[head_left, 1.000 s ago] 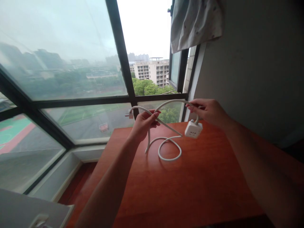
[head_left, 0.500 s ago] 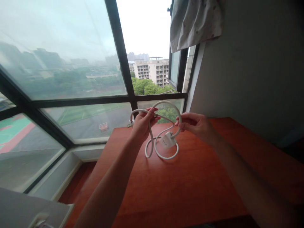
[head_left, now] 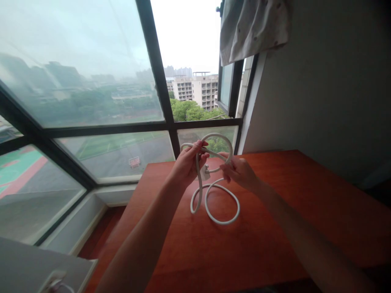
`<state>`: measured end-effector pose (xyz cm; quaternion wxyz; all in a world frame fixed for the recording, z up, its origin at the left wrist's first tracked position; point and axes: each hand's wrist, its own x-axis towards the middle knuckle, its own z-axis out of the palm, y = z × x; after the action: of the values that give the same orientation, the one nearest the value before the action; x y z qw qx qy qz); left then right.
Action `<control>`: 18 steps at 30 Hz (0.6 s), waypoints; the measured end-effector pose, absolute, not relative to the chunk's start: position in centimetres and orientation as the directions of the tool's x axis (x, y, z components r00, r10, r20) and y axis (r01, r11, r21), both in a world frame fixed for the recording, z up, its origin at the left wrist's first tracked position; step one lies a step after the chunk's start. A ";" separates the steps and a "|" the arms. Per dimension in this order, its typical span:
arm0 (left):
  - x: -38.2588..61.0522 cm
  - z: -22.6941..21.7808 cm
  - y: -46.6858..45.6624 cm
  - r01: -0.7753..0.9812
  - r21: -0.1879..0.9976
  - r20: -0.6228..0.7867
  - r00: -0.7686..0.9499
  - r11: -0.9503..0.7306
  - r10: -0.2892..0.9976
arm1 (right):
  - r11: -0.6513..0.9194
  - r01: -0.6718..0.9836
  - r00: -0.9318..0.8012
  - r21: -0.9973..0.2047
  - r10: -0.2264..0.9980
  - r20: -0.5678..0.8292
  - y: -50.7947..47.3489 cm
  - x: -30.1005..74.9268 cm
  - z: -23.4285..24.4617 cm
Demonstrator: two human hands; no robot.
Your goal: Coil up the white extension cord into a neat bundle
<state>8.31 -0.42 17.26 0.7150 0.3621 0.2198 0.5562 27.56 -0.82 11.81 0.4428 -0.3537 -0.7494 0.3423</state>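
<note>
My left hand (head_left: pixel 188 162) is closed around a thick white power cord (head_left: pixel 222 199) above the far end of a red-brown wooden table (head_left: pixel 269 228). My right hand (head_left: pixel 240 171) is closed on the same cord just to the right, the two hands close together. One loop of cord arches above both hands and two more loops hang down onto the tabletop. A small white piece of the cord's socket block (head_left: pixel 207 170) shows between the hands; most of it is hidden.
Behind the table stands a large dark-framed window (head_left: pixel 159 69) with a low sill (head_left: pixel 91 211). A grey wall (head_left: pixel 320 81) borders the table on the right, and a pale cloth (head_left: pixel 252 26) hangs at the top. A white object (head_left: pixel 51 278) sits at the bottom left.
My right hand has moved left to meet my left hand, gathering the cord into loops. The socket block that hung in the open is now mostly hidden between the hands.
</note>
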 end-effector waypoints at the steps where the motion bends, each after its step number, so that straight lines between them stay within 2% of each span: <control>1: 8.3 17.2 -0.4 -0.637 0.762 0.094 0.285 0.116 0.954 | 0.479 0.201 -0.411 -0.855 0.833 0.370 -0.9 27.4 11.8; 4: 8.2 17.0 -0.4 -0.627 0.772 0.101 0.279 0.102 0.955 | 0.336 0.071 -0.496 -0.939 0.828 0.259 -1.1 26.8 11.8; 9: 8.1 16.9 -0.9 -0.573 0.817 0.098 0.246 0.063 0.964 | 0.183 -0.123 -0.408 -0.975 0.887 0.217 -1.6 26.4 12.3; 14: 7.6 16.3 -1.6 -0.465 0.885 0.092 0.181 0.002 0.979 | -0.042 -0.416 -0.332 -0.908 0.937 0.109 -2.0 26.4 12.5; 18: 7.7 15.5 -2.3 -0.423 0.901 0.152 0.099 -0.096 0.983 | -0.064 -0.493 -0.176 -0.867 0.984 0.028 -1.5 26.0 11.5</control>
<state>7.74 -2.29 15.52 0.5936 0.4441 0.3154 0.5924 26.04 -1.54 11.46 0.5606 -0.3127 -0.3922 0.6589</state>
